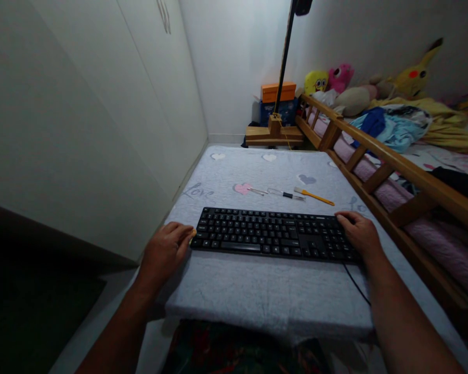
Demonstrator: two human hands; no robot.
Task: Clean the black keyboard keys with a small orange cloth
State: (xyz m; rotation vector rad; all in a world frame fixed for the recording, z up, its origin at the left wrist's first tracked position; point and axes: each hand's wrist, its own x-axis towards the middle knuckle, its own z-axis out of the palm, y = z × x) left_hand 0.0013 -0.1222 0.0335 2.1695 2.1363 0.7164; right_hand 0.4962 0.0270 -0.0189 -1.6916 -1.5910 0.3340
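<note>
A black computer keyboard [253,232] lies on the cloth-covered table with its cable [354,283] trailing from the near right side. At its left end my left hand [169,246] is closed, fingers pinched on a small yellowish piece [194,235] against the keyboard's edge; most of that piece is hidden. My right hand [361,234] grips the right end of the keyboard, thumb and fingers over the edge and top. Beyond the keyboard lie tweezers [258,191], a wire tool with a black grip [287,195] and a brush with an orange handle [315,196].
The table [234,285] wears a grey cloth printed with hearts. A wooden bed rail [368,150] runs along the right, with plush toys and bedding behind it. White cabinet doors [101,104] stand left. A wooden stand [275,135] with a dark pole is beyond the table.
</note>
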